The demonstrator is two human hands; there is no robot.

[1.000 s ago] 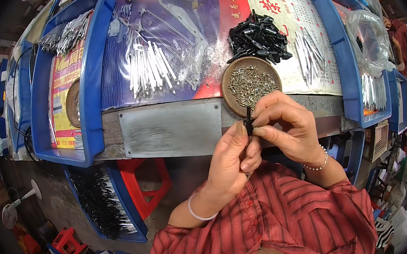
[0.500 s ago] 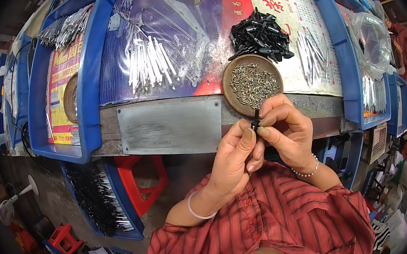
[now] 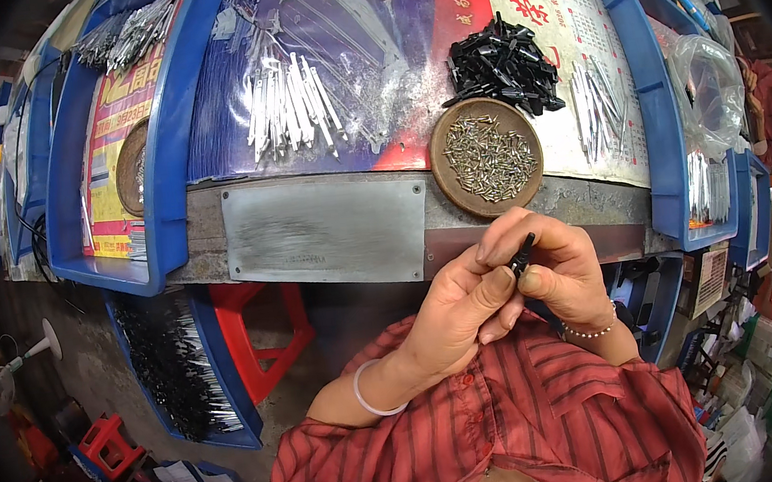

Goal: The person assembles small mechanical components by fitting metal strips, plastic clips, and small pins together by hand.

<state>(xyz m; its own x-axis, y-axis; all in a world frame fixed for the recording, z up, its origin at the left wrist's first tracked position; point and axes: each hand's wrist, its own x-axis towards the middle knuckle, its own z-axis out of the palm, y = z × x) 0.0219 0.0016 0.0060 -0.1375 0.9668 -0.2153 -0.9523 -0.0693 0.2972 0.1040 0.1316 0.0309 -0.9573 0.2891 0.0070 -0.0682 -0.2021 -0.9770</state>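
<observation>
A small, slim black part is pinched between my two hands, just in front of the table's near edge. My left hand is closed, thumb and fingers pressed at the part's lower end. My right hand is closed round it from the other side, fingers curled over. The fingers hide most of the part. Right beyond them is a round brown dish with many small metal pins in it. Behind the dish lies a heap of similar black parts.
White-tipped slim rods lie on the table, left of the black heap. Thin silvery pieces lie right of it. A metal plate is fixed along the front edge. Blue trays flank the table; a red stool stands below.
Both hands, with the black part, have moved slightly right and down, nearer my body. The part now tilts to the right instead of standing upright. The view has shifted a little.
</observation>
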